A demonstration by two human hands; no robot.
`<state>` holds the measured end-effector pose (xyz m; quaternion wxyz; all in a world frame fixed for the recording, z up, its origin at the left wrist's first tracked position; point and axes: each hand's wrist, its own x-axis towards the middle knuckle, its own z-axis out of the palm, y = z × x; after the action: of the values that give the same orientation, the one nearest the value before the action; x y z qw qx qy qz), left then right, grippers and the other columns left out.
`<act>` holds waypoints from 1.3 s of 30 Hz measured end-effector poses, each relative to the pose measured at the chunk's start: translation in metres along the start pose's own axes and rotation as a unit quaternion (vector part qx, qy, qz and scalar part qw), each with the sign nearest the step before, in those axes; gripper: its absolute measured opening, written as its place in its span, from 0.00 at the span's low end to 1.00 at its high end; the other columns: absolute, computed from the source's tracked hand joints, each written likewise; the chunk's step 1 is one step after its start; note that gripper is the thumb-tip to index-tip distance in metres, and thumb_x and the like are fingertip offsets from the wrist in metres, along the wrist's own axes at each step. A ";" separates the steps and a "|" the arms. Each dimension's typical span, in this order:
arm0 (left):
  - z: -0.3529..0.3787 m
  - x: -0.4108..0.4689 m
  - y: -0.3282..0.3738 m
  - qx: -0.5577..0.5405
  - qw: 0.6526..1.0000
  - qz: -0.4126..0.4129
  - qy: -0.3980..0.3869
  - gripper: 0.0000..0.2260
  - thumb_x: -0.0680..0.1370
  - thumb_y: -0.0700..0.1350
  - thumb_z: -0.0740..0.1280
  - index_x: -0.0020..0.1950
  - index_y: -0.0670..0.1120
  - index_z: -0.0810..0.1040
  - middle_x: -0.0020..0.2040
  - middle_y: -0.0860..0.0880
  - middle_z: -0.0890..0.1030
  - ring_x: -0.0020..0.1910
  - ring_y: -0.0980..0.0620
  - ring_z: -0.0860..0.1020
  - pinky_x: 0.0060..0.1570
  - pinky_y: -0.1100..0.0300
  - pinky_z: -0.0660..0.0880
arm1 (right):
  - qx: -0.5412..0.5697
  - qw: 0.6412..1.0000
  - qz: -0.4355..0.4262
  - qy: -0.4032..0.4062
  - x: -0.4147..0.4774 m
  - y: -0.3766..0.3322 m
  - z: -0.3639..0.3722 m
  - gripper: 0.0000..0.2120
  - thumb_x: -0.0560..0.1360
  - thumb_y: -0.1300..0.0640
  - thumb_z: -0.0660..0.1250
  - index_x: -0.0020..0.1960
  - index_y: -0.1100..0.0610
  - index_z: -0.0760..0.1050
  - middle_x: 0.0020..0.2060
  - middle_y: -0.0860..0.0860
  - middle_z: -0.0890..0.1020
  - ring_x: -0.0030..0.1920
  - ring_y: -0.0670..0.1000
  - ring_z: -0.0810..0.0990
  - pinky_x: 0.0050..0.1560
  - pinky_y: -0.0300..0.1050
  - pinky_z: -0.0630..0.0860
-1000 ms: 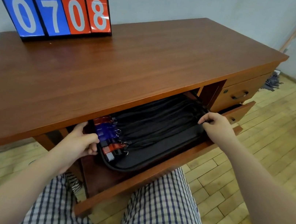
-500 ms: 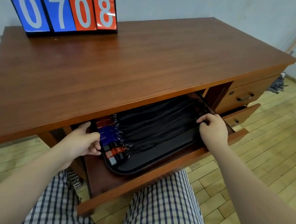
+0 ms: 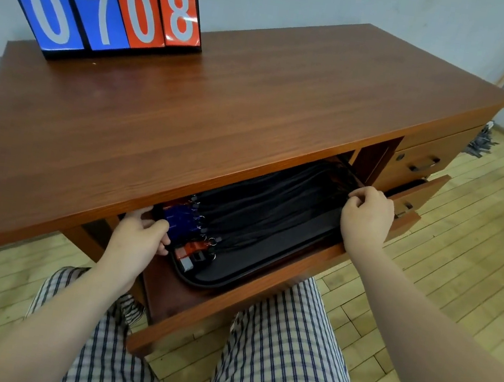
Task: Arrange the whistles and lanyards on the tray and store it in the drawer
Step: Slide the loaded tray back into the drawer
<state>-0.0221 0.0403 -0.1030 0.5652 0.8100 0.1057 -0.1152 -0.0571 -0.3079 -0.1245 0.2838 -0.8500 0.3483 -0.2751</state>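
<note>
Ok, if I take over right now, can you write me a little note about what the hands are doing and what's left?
The left hand grips the left end of the black tray, beside the whistles. The right hand grips its right end.
The whistles sit in a row at the left end, black lanyards stretched across the tray, which is inside the open drawer.
Done: arranging. Left: let go, push the drawer shut.

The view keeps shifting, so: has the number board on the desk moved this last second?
No. The number board stands at the same back left corner of the desk; only the camera moved.
</note>
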 end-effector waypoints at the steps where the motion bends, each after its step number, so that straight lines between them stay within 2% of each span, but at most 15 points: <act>1: -0.001 0.001 0.001 0.002 1.000 0.002 0.004 0.07 0.79 0.38 0.62 0.53 0.43 0.79 0.37 0.40 0.78 0.34 0.46 0.76 0.56 0.40 0.78 | 0.005 1.000 0.000 0.004 0.001 -0.002 0.001 0.14 0.76 0.64 0.55 0.46 0.55 0.79 0.43 0.48 0.77 0.57 0.55 0.71 0.57 0.52 0.71; 2: -0.003 0.002 0.003 0.002 1.000 0.000 0.007 0.06 0.79 0.37 0.62 0.47 0.43 0.78 0.38 0.40 0.78 0.35 0.46 0.76 0.54 0.41 0.78 | 0.009 1.000 0.002 0.004 0.003 -0.003 0.004 0.14 0.76 0.64 0.55 0.46 0.55 0.78 0.43 0.48 0.76 0.57 0.55 0.71 0.57 0.51 0.71; 5: -0.004 0.004 0.003 -0.028 1.000 0.000 0.003 0.05 0.80 0.35 0.62 0.52 0.43 0.77 0.43 0.42 0.78 0.37 0.49 0.76 0.48 0.50 0.80 | 0.020 1.000 0.005 0.005 0.008 -0.006 0.011 0.14 0.76 0.64 0.55 0.46 0.55 0.78 0.45 0.48 0.78 0.58 0.54 0.71 0.56 0.48 0.70; 9: -0.004 0.005 0.004 0.020 0.999 0.031 0.007 0.06 0.80 0.36 0.62 0.47 0.41 0.78 0.43 0.44 0.79 0.42 0.48 0.77 0.49 0.52 0.79 | 0.034 0.999 0.007 0.008 0.016 -0.013 0.022 0.14 0.77 0.63 0.55 0.46 0.54 0.78 0.46 0.49 0.79 0.58 0.54 0.72 0.55 0.50 0.75; 12: -0.006 -0.002 0.005 0.124 0.988 0.087 -0.025 0.05 0.80 0.40 0.62 0.49 0.45 0.77 0.45 0.42 0.80 0.43 0.43 0.78 0.44 0.54 0.75 | 0.045 0.999 0.012 0.026 0.022 -0.018 0.030 0.14 0.76 0.63 0.55 0.44 0.52 0.77 0.45 0.47 0.76 0.52 0.54 0.77 0.52 0.55 0.79; 15: -0.003 -0.010 0.008 0.220 0.962 0.148 -0.067 0.04 0.80 0.43 0.63 0.49 0.50 0.76 0.47 0.50 0.78 0.44 0.48 0.77 0.42 0.56 0.73 | 0.059 0.997 0.029 0.044 0.027 -0.022 0.036 0.15 0.76 0.63 0.54 0.46 0.56 0.79 0.45 0.49 0.77 0.53 0.53 0.75 0.53 0.56 0.78; 18: -0.001 -0.011 0.009 0.290 0.935 0.190 -0.078 0.03 0.80 0.45 0.63 0.48 0.52 0.75 0.49 0.54 0.75 0.46 0.54 0.76 0.44 0.58 0.74 | 0.040 0.997 0.029 0.065 0.031 -0.029 0.040 0.16 0.75 0.62 0.53 0.46 0.58 0.80 0.46 0.53 0.79 0.51 0.55 0.74 0.54 0.55 0.75; 22: 0.003 -0.013 0.006 0.347 0.895 0.278 -0.049 0.03 0.81 0.49 0.63 0.48 0.53 0.73 0.47 0.58 0.71 0.50 0.54 0.73 0.50 0.58 0.73 | -0.023 0.996 0.004 0.086 0.027 -0.039 0.044 0.14 0.77 0.61 0.54 0.49 0.59 0.78 0.47 0.54 0.79 0.51 0.57 0.72 0.52 0.51 0.69; 25: 0.009 -0.017 0.001 0.352 0.881 0.311 -0.054 0.09 0.79 0.56 0.63 0.51 0.51 0.73 0.47 0.56 0.71 0.50 0.54 0.72 0.50 0.57 0.73 | -0.022 0.996 0.031 0.086 0.021 -0.035 0.045 0.14 0.78 0.60 0.54 0.50 0.59 0.78 0.48 0.55 0.78 0.52 0.56 0.72 0.52 0.52 0.72; 27: 0.012 -0.018 -0.005 0.385 0.858 0.335 -0.052 0.13 0.77 0.59 0.64 0.53 0.51 0.73 0.47 0.55 0.71 0.49 0.53 0.71 0.50 0.57 0.73 | -0.018 0.995 0.047 0.082 0.012 -0.029 0.047 0.13 0.78 0.60 0.54 0.48 0.58 0.78 0.48 0.54 0.77 0.51 0.55 0.72 0.51 0.52 0.73; 29: 0.015 -0.019 -0.011 0.395 0.845 0.358 -0.044 0.13 0.76 0.57 0.66 0.52 0.50 0.74 0.47 0.55 0.70 0.48 0.53 0.71 0.50 0.56 0.73 | -0.003 0.995 0.059 0.082 0.000 -0.026 0.049 0.11 0.77 0.61 0.55 0.46 0.56 0.76 0.49 0.52 0.75 0.52 0.54 0.70 0.47 0.50 0.72; 31: 0.017 -0.020 -0.013 0.376 0.846 0.376 -0.043 0.11 0.76 0.55 0.68 0.51 0.49 0.74 0.46 0.55 0.70 0.48 0.53 0.71 0.50 0.54 0.74 | 0.024 0.994 0.069 0.084 -0.011 -0.025 0.051 0.10 0.77 0.62 0.55 0.47 0.56 0.76 0.51 0.52 0.73 0.54 0.52 0.68 0.44 0.46 0.67; 35: 0.019 -0.020 -0.015 0.372 0.830 0.405 -0.093 0.13 0.74 0.58 0.68 0.51 0.51 0.75 0.48 0.56 0.71 0.50 0.55 0.70 0.54 0.60 0.70 | 0.053 0.992 0.063 0.101 -0.017 -0.025 0.052 0.11 0.79 0.64 0.54 0.48 0.58 0.75 0.52 0.53 0.72 0.55 0.53 0.68 0.45 0.44 0.63; 39: 0.023 -0.018 -0.016 0.384 0.819 0.420 -0.069 0.09 0.74 0.49 0.74 0.48 0.52 0.75 0.48 0.57 0.71 0.50 0.53 0.71 0.55 0.54 0.71 | 0.067 0.990 0.071 0.099 -0.014 -0.030 0.055 0.10 0.78 0.65 0.54 0.48 0.59 0.74 0.52 0.54 0.71 0.55 0.54 0.69 0.47 0.46 0.66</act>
<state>-0.0458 0.0235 -0.1194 0.2073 0.9172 -0.3371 0.0462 -0.0161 -0.2639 -0.1456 0.3230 -0.7705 0.4155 -0.3598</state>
